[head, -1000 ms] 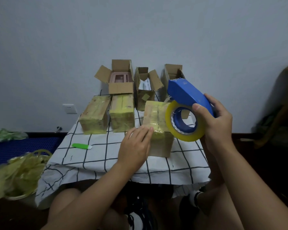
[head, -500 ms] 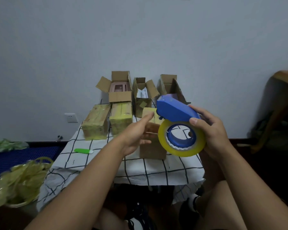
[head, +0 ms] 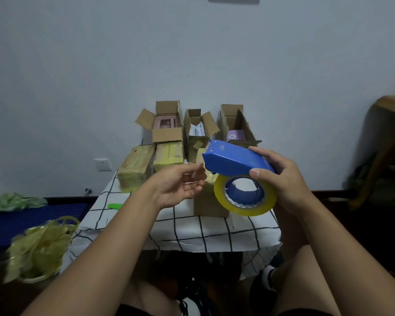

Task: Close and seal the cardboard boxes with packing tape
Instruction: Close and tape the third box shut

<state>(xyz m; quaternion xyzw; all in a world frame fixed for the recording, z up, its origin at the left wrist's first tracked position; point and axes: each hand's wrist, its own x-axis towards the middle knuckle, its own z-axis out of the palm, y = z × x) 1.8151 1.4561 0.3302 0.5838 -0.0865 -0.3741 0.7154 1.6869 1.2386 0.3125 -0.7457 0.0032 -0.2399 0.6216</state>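
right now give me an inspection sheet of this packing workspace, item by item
surface: small table under a white checked cloth.
job's things: three open cardboard boxes at the back, left, middle, right; two taped boxes in front of them, and; another box partly hidden behind the hands; blue tape dispenser with yellowish tape roll.
clutter: green tool on the cloth; bag of crumpled tape waste on the floor at left.
grippers: right hand grips the dispenser; left hand has fingers relaxed, holding nothing that shows.
cables: nothing seen.
surroundings: plain wall with a socket; wooden furniture at right.
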